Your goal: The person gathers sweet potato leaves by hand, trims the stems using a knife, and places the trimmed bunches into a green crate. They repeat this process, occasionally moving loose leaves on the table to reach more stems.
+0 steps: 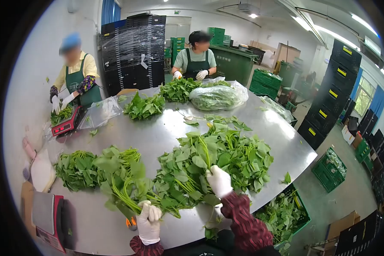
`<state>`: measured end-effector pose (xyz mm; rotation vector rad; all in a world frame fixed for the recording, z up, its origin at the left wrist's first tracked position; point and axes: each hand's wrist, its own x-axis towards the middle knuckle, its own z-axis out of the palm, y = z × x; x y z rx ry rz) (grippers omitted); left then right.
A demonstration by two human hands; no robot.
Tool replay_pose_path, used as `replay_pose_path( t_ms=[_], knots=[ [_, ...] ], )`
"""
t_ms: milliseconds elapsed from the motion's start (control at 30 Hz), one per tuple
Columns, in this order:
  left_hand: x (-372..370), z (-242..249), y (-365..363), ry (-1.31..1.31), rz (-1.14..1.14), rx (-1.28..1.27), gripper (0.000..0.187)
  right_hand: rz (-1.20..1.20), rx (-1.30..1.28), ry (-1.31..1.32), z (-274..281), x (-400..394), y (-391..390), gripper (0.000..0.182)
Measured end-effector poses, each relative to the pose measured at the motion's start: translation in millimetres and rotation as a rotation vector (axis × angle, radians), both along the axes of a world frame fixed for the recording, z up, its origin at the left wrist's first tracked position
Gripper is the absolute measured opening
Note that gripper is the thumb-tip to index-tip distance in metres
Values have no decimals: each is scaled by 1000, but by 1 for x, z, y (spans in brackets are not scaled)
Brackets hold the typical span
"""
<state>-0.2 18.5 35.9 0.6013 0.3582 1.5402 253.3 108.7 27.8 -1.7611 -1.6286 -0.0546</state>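
Observation:
My left hand (149, 222), in a white glove, is closed around the stem ends of a bunch of leafy greens (126, 192) near the table's front edge. My right hand (219, 181), also gloved, pinches upright green stems (205, 151) at the large heap of leafy greens (256, 160). Left of the held bunch lies another pile of the greens (77, 170), leaves facing front. Close beside my left wrist an orange-handled tool (132, 222) shows in part; its kind is hidden.
A red scale (51, 219) stands at the front left of the metal table (115, 230). A green crate of greens (301, 213) sits below the right edge. Across the table, one co-worker (195, 59) handles greens beside a plastic bag (217, 96); another (79, 77) uses a scale (67, 123).

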Motion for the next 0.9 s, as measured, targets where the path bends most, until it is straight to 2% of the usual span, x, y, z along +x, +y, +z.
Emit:
replay_pose_path(
  t_ms=[33,67,100,133,200,300,333,467,567,633,700,767,833,867,900],
  knots=[
    [5,3,4,-4,2,-1,11,12,158,34,21,-3,-16,20],
    [14,9,7,42,105,-79,12,22,300,34,35,-7,-29,19],
    [23,13,6,94,205,-166,14,21,282,32,30,-4,-33,19],
    [30,14,6,134,214,-150,16,39,221,-55,23,-2,-36,19],
    [45,21,10,194,142,-134,12,27,187,-142,25,-6,-47,17],
    [69,24,8,272,45,-123,13,139,171,-196,35,-19,-78,13],
    [76,23,9,368,46,-119,16,253,190,-187,36,-23,-87,10],
    [95,24,7,438,34,-192,8,320,93,-387,26,-42,-117,6],
    [91,21,4,418,-60,-226,10,420,152,-293,19,-32,-124,8],
    [90,13,1,394,-110,-262,14,385,148,-289,14,-28,-131,7],
    [88,8,1,377,-116,-252,17,368,-17,-84,16,-26,-138,16],
    [87,5,-2,371,-120,-256,17,244,-218,466,8,-17,-137,45],
    [89,2,-8,468,-149,-209,17,212,-328,622,34,-11,-131,47],
    [93,4,-12,505,-182,-199,17,255,-455,671,32,-7,-128,46],
    [96,5,-16,507,-194,-196,17,243,-451,675,24,-5,-126,46]
  ],
)
